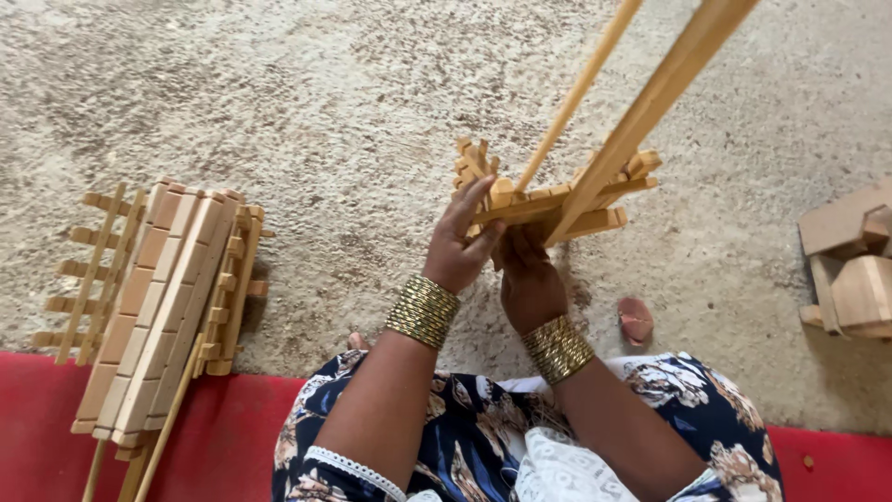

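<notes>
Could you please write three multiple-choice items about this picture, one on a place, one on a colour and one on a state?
1. Where does the stack of pale wooden notched strips lie?
A. to the person's left, partly on the red mat
B. on the person's lap
C. beside the brown cardboard pieces

2. What colour are the bangles on both wrists?
A. silver
B. gold
C. green

3. How is the light wooden lattice piece with two long sticks kept?
A. flat on the floor, untouched
B. leaning on a wall
C. held by both hands

Answers:
1. A, the stack crosses the mat's edge at the left.
2. B, both bands shine gold.
3. C, the left hand and right hand grip its base.
</notes>
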A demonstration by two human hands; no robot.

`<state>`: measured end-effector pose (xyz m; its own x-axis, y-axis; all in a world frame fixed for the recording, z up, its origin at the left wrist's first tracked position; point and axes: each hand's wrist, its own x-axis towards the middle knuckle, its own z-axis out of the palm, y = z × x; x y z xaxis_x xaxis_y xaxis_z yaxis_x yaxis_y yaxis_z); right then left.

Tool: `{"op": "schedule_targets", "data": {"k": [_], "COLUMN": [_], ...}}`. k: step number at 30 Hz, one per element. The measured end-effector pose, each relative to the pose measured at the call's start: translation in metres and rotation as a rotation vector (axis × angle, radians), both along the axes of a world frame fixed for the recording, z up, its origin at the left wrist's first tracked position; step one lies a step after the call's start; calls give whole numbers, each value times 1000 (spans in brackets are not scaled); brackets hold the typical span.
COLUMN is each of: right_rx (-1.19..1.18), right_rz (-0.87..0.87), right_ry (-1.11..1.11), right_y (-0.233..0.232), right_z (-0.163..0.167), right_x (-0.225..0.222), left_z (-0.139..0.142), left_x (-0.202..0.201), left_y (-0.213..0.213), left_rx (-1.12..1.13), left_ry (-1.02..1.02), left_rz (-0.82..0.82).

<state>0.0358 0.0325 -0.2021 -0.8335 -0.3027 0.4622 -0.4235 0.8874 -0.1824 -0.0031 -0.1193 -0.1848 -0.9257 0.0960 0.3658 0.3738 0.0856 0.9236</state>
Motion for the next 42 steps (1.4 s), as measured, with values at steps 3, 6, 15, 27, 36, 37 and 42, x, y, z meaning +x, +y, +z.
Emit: {"op": "schedule_targets", "data": {"k": [3,6,15,27,36,37,42], "right_rx": [-35,-21,-106,-329,-311,-310,-71], "right_rz": [50,62,34,85,-64,-98,185], "right_ry": [58,-77,42,87,223,124,196], "right_y": [-11,-28,-5,-13,4,-3,-36], "right_z": [-6,-12,-2,2,16,13,5], "right_x": [1,5,-4,-2,-23,-23,-13], "left_z": [2,2,-3,-2,-1,-1,2], "left_x": [1,-1,-2,0,-3,-3,-3], "left_y": [-1,0,-4,-14,-14,-14,-14], "left_rx": [20,35,68,75,119,114,75], "left_ry": [-38,-54,-154,-97,-116,-116,-86], "left_rz": [-5,-1,-43,-65,-78,-73,-46]}}
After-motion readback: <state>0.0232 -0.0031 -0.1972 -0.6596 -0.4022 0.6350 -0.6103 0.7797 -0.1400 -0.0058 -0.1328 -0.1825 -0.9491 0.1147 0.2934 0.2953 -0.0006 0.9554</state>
